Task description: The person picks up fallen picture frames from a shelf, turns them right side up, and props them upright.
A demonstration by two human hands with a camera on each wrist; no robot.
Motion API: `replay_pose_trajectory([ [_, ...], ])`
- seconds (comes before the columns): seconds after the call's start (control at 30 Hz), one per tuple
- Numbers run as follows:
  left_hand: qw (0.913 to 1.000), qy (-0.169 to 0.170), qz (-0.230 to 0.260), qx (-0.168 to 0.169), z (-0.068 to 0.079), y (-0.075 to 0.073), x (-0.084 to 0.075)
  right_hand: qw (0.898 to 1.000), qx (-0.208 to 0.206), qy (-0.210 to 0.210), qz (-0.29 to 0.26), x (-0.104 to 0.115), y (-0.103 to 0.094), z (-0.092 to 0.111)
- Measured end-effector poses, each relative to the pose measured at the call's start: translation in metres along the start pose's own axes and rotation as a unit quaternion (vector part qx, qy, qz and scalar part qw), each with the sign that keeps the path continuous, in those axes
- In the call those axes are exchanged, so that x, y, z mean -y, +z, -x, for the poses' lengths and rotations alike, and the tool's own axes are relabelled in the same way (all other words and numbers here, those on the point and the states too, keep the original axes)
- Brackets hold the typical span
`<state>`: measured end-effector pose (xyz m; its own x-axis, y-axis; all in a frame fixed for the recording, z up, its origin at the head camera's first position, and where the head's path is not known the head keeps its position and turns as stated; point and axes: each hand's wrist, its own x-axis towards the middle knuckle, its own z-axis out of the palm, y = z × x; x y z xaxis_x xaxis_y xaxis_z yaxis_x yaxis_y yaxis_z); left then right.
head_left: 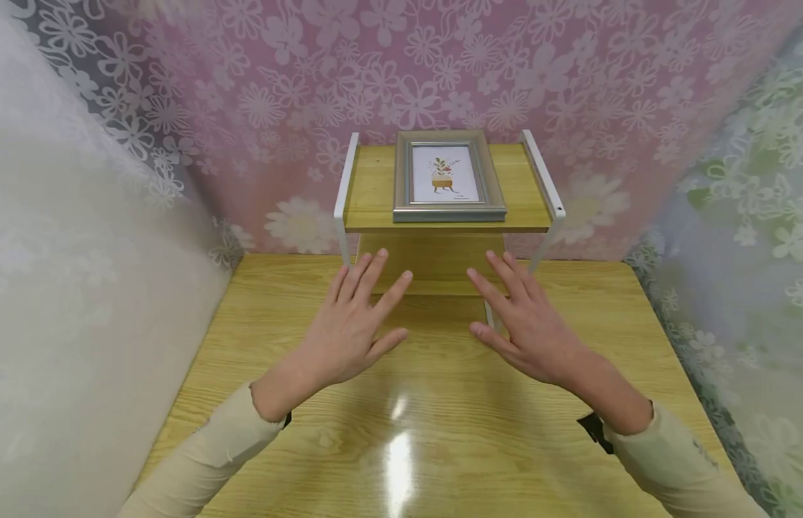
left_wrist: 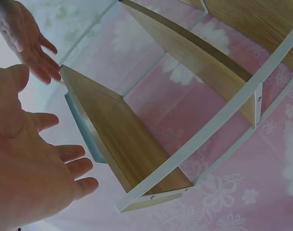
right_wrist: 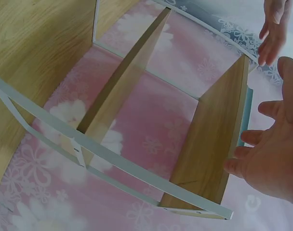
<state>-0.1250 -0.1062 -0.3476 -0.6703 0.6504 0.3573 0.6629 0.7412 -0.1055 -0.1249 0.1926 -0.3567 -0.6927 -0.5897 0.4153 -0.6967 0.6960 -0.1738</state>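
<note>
My left hand (head_left: 350, 327) and right hand (head_left: 534, 327) hover in front of a small shelf rack, palms down and fingers spread, holding nothing. The rack has a wooden top board (head_left: 372, 187), a lower board (head_left: 434, 262) and white metal side frames (head_left: 542, 176). On the top board lies a picture frame (head_left: 443, 176), face up, with a silvery border and a potted-plant print. Both wrist views show the hands apart from the rack; the frame's bluish edge (left_wrist: 84, 127) juts out past the top board.
A wooden table (head_left: 434, 403) carries the rack near its back edge. Behind stands a pink flowered backdrop (head_left: 298, 93). Pale patterned cloth walls rise at the left (head_left: 71, 288) and right (head_left: 751, 237), close along the table's sides.
</note>
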Motion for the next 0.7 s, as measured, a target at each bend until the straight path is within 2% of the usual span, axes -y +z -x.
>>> replay_pose_trajectory([
  [0.27,0.9981,0.039,0.008,-0.047,-0.008,-0.011,0.003,1.000,-0.016,-0.016,-0.005,0.003,-0.009,-0.008],
  [0.47,0.9953,0.054,0.021,-0.077,-0.019,-0.020,0.008,0.998,-0.050,-0.035,-0.016,0.003,-0.015,-0.015],
  [0.6,0.9898,0.061,0.060,-0.113,-0.030,-0.025,0.014,0.995,-0.084,-0.049,-0.030,0.002,-0.021,-0.022],
  [0.7,0.9826,0.064,0.093,-0.147,-0.040,-0.029,0.020,0.991,-0.115,-0.056,-0.042,0.000,-0.026,-0.028],
])
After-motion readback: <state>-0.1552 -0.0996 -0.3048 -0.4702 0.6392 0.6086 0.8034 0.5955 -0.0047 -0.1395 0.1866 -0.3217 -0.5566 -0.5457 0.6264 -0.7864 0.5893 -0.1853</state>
